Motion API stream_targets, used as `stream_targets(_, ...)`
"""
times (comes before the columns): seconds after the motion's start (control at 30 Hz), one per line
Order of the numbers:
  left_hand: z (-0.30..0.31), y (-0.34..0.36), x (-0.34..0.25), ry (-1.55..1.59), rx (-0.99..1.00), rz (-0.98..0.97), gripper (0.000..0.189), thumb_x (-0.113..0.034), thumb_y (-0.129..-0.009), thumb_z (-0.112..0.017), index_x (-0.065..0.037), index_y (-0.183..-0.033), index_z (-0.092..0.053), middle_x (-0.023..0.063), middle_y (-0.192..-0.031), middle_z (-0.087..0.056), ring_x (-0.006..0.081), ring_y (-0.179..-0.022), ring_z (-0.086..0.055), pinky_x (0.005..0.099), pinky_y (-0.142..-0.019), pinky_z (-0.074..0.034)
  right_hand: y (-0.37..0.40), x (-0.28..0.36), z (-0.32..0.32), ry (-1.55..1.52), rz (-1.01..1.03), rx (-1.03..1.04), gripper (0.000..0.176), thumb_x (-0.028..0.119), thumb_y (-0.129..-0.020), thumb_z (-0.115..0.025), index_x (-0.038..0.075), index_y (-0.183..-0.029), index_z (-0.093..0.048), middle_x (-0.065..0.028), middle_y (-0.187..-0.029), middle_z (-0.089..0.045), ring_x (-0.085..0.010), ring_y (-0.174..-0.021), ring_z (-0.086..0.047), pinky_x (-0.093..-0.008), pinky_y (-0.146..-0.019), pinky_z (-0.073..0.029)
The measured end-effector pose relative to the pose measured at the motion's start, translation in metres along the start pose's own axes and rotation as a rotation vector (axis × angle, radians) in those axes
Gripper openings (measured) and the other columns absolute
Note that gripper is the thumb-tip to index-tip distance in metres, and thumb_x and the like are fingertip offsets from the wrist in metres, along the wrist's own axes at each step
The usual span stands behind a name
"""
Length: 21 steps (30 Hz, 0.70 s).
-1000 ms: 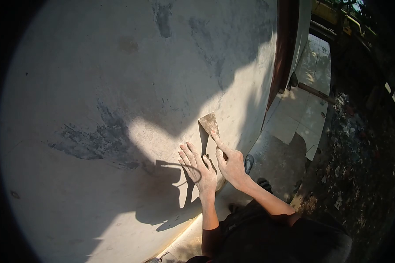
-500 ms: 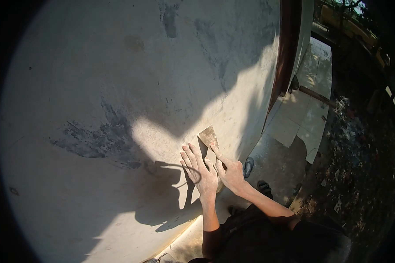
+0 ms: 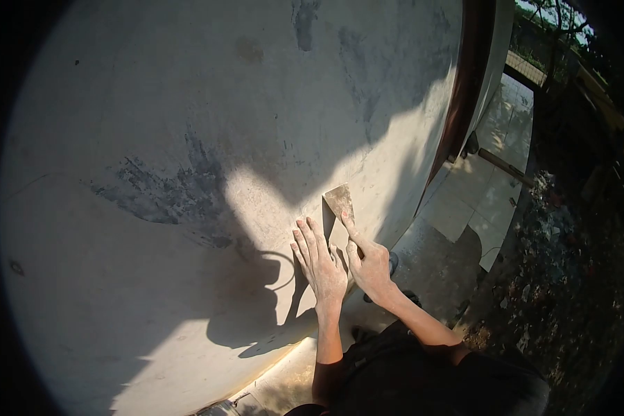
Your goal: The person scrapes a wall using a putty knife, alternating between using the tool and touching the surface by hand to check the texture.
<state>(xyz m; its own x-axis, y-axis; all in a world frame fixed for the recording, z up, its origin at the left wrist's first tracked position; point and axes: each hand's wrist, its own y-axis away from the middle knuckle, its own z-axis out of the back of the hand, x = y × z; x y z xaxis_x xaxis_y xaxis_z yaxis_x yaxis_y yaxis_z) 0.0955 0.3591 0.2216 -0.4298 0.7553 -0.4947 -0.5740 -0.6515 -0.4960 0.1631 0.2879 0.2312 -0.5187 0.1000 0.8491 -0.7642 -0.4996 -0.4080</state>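
Note:
My left hand (image 3: 324, 272) lies flat against the pale wall (image 3: 152, 291), its fingers stretched out and pointing up. Beside it on the right, my right hand (image 3: 373, 269) grips a scraper (image 3: 339, 201) with a wide, dusty blade. The index finger is extended along the blade, and the blade's upper edge is at the wall surface. Most of the handle is hidden behind my right hand. Pale dust coats both hands. Dark grey rough patches (image 3: 177, 191) mark the wall to the left, partly in shadow.
A dark brown frame (image 3: 457, 90) borders the wall on the right. Beyond it are pale floor tiles (image 3: 489, 177) with a long wooden piece (image 3: 504, 166) lying across them. Rubble and dirt (image 3: 544, 243) cover the ground at far right. Footwear shows below my right arm.
The view has shifted, so the wall patches appear farther right and higher. The scraper and my right hand have moved slightly up the wall. My left hand stays flat against it.

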Motion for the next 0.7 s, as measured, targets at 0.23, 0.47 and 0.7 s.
stream_targets(0.23, 0.000, 0.000, 0.001, -0.020, 0.014, -0.004, 0.074, -0.009, -0.091, -0.050, -0.004, -0.155, -0.013, 0.0160, -0.162, -0.008, 0.0308, -0.150, -0.006, 0.0470, -0.122, -0.005, 0.005, -0.009, 0.000, 0.093, 0.037, 0.010, 0.059, 0.008, -0.089, -0.058, 0.024, -0.144, -0.047, -0.0158, -0.058, -0.053, -0.0239, -0.048, -0.051, -0.0376, -0.055, -0.045)
stream_targets(0.47, 0.001, -0.001, 0.003, -0.042, 0.038, 0.006, 0.074, -0.010, -0.091, -0.051, -0.004, -0.154, -0.014, 0.0153, -0.161, -0.011, 0.0299, -0.150, -0.008, 0.0470, -0.122, -0.007, -0.003, -0.004, 0.000, 0.067, -0.003, 0.031, 0.057, 0.000, -0.089, -0.054, 0.021, -0.142, -0.049, -0.0169, -0.061, -0.047, -0.0153, -0.049, -0.043, -0.0318, -0.054, -0.043)
stream_targets(0.7, -0.002, 0.000, 0.009, 0.015, 0.062, 0.024, 0.075, -0.006, -0.090, -0.053, -0.008, -0.155, -0.015, 0.0145, -0.162, -0.009, 0.0317, -0.150, -0.006, 0.0474, -0.122, -0.006, 0.003, -0.016, -0.006, 0.075, 0.015, 0.051, 0.060, 0.003, -0.089, -0.056, 0.025, -0.145, -0.046, -0.0167, -0.059, -0.051, -0.0201, -0.048, -0.046, -0.0352, -0.055, -0.044)
